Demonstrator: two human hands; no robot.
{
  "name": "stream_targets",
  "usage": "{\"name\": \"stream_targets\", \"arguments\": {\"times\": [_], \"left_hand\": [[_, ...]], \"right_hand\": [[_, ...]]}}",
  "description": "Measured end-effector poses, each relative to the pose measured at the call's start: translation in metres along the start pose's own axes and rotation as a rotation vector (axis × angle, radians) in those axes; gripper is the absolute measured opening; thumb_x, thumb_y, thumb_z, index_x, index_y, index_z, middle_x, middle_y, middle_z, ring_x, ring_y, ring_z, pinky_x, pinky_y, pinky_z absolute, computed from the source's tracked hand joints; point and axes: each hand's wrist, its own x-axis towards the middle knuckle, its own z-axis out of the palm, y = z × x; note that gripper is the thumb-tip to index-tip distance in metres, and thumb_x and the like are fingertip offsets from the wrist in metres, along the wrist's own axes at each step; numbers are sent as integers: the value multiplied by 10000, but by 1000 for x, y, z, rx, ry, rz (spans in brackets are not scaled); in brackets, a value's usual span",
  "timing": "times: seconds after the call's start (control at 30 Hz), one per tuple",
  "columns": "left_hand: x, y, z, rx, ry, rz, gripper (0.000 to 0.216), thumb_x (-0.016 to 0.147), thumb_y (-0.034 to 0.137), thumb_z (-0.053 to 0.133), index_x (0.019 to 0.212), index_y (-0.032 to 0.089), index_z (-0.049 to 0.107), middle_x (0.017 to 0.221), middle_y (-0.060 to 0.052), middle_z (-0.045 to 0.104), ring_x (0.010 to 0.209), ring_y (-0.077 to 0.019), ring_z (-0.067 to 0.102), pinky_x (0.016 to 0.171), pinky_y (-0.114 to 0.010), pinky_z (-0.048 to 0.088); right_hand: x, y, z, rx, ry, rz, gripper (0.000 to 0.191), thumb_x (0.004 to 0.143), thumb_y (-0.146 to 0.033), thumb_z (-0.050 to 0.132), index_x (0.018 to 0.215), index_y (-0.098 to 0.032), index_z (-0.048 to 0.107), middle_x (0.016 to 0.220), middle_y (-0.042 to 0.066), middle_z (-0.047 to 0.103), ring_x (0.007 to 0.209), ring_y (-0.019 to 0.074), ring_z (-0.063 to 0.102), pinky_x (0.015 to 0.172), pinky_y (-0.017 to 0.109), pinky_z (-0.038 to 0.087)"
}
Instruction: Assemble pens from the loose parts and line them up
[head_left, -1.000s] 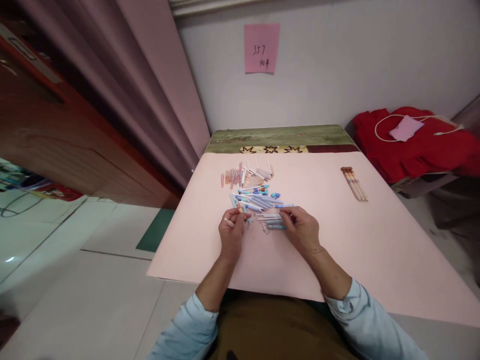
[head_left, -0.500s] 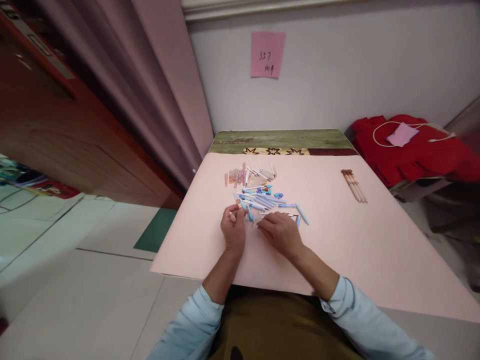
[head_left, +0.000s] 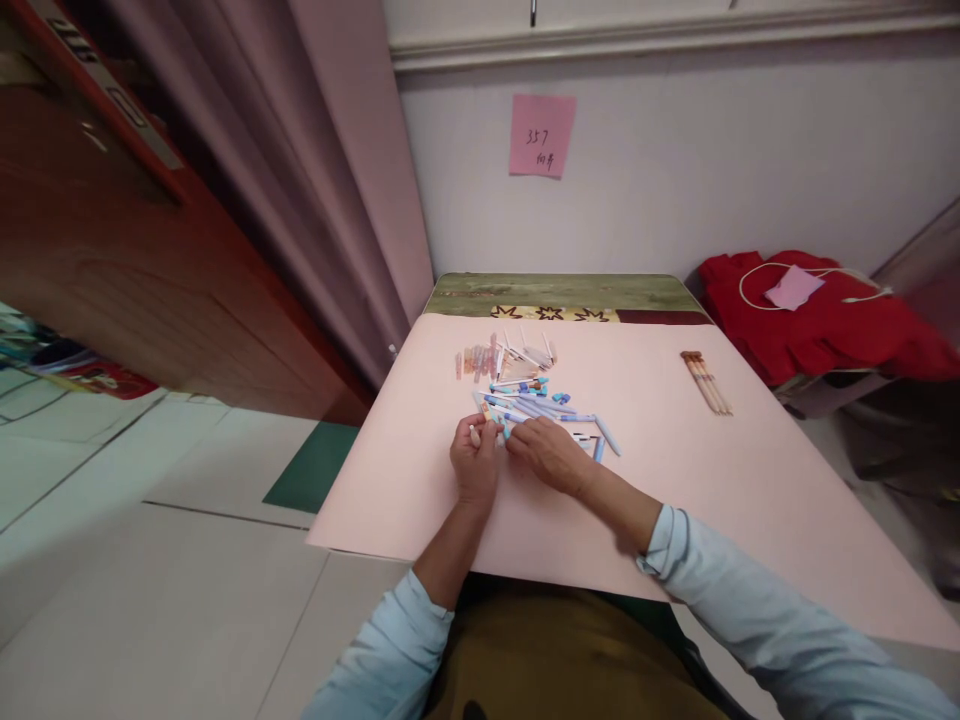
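Observation:
My left hand (head_left: 474,462) is closed around small pale pen parts (head_left: 487,412), one with a yellowish section poking up past the fingers. Close beside it, my right hand (head_left: 549,455) has its fingers pinched together at a light-blue piece (head_left: 505,428); what lies inside the pinch is hidden. Just beyond both hands lies a pile of blue pen barrels (head_left: 541,406), with thin refills and small blue parts among them. Farther back are clear pinkish pieces (head_left: 480,360) and white sticks (head_left: 529,354).
Several pens with brown tops (head_left: 705,382) lie side by side at the right of the pink-covered table (head_left: 660,480). Red cloth (head_left: 795,320) with a white cable is heaped beyond the right edge. A wooden door (head_left: 247,290) and curtain stand at left.
My right hand has moved left, its fingertips now meeting the left hand's. The left hand keeps its hold. The whole view has shifted slightly.

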Motion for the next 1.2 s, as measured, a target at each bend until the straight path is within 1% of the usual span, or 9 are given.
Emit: {"name": "stream_targets", "arguments": {"times": [0.13, 0.23, 0.33, 0.5, 0.73, 0.83, 0.93, 1.07, 1.2], "left_hand": [[0, -1, 0, -16, -7, -10, 256, 783, 393, 673, 922, 190, 601, 794, -47, 722, 635, -145, 642, 533, -224, 433], [-1, -1, 0, -17, -15, -12, 255, 786, 389, 672, 926, 188, 601, 791, -48, 722, 628, -143, 641, 528, -222, 428], [0, -2, 0, -17, -18, -6, 248, 785, 385, 672, 922, 189, 605, 783, -44, 720, 614, -137, 635, 526, -220, 427], [-1, -2, 1, 3, -20, 8, 240, 775, 374, 688, 906, 188, 611, 769, -36, 718, 612, -132, 629, 554, -226, 447], [-1, -4, 2, 23, -44, 34, 225, 791, 359, 684, 926, 188, 626, 787, -33, 720, 720, -140, 660, 685, -246, 493], [-2, -3, 2, 20, -71, 37, 228, 782, 354, 701, 919, 184, 637, 773, -23, 706, 711, -136, 656, 695, -249, 496], [-3, -1, 3, -2, -92, 22, 229, 752, 341, 732, 900, 183, 657, 760, -13, 690, 678, -124, 641, 674, -238, 490], [-2, -2, 4, -31, -107, 14, 230, 727, 321, 753, 896, 185, 676, 767, -7, 680, 677, -117, 626, 678, -236, 491], [-1, -6, 4, -4, -130, 34, 231, 729, 324, 751, 911, 187, 709, 802, -14, 685, 689, -124, 614, 682, -248, 500]], "right_hand": [[-14, 8, -1, 211, 220, 370, 189, 962, -185, 418, 920, -186, 603, 877, 65, 641, 826, 201, 540, 752, 308, 358], [-27, 17, -7, 421, 383, 662, 200, 969, -262, 386, 949, -206, 578, 829, 26, 641, 738, 178, 559, 690, 280, 381], [-35, 27, -10, 534, 484, 830, 208, 941, -313, 402, 954, -219, 588, 765, -2, 641, 658, 165, 555, 641, 266, 389], [-39, 35, -8, 485, 459, 861, 206, 906, -327, 443, 897, -226, 623, 770, 7, 670, 660, 167, 566, 626, 264, 387], [-42, 35, -4, 285, 383, 734, 196, 920, -246, 442, 925, -227, 637, 898, 40, 690, 840, 196, 597, 732, 286, 403], [-43, 37, -3, 242, 368, 705, 195, 927, -244, 445, 919, -225, 639, 891, 49, 689, 840, 200, 592, 737, 291, 396], [-43, 36, -3, 224, 379, 755, 194, 928, -253, 443, 921, -220, 635, 867, 47, 686, 802, 197, 585, 703, 287, 381], [-45, 34, -4, 288, 438, 832, 199, 922, -278, 444, 938, -226, 635, 799, 19, 677, 700, 173, 571, 642, 269, 371], [-45, 31, -5, 490, 525, 807, 183, 887, -301, 499, 908, -214, 658, 825, 20, 685, 719, 160, 586, 698, 271, 431]]}}
